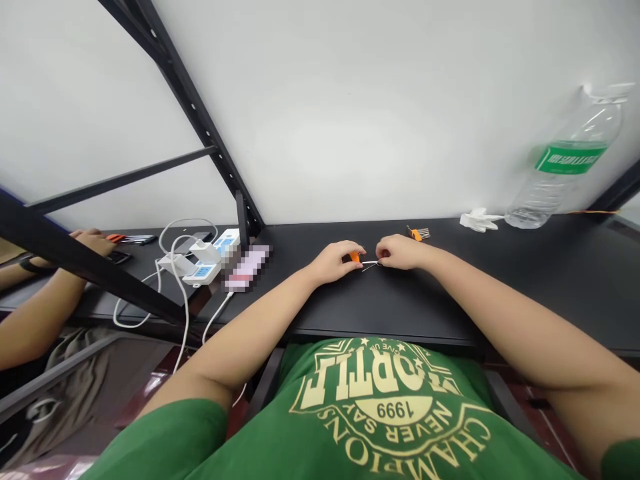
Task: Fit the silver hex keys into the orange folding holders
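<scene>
My left hand is closed in a pinch around a small orange-handled tool. From it a thin metal shaft points right toward my right hand. The fingers of my right hand are pinched together at the shaft's far end; what exactly is between them is too small to make out. A second thin metal piece shows just below the shaft, close to the tabletop. Beyond my right hand lies an orange holder with several thin metal rods sticking out of it.
Both forearms rest over the black tabletop. Left are a phone, a power strip with chargers, white cables and a black metal frame. Another person's hand is farther left. A white glove and water bottle stand right.
</scene>
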Demonstrator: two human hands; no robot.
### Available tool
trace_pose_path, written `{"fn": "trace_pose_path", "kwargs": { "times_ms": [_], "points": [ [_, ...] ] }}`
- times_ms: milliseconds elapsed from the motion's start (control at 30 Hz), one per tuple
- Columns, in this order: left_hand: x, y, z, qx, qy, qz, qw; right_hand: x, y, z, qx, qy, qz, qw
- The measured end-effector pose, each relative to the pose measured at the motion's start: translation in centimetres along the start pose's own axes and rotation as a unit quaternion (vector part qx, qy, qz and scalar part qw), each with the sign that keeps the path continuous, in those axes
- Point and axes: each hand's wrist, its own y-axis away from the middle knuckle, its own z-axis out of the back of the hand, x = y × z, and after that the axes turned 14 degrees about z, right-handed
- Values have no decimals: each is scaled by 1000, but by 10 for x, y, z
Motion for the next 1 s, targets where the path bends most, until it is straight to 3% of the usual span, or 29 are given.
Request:
{"fn": "trace_pose_path", "kwargs": {
  "times_ms": [233,500,733,867,1000],
  "points": [
    [2,-1,-1,19,-18,0,1000,6,-1,4,26,-39,-71,996],
    [5,-1,-3,17,-21,-6,1000,4,-2,9,41,-55,-92,993],
    [4,0,-3,-4,17,43,999,18,-1,13,83,-45,-130,987],
    [4,-1,-4,-30,11,45,998,11,1,9,35,-65,-103,992],
    [6,-2,-5,-40,-12,10,999,10,3,5,-42,-138,-8,990]
  ]
}}
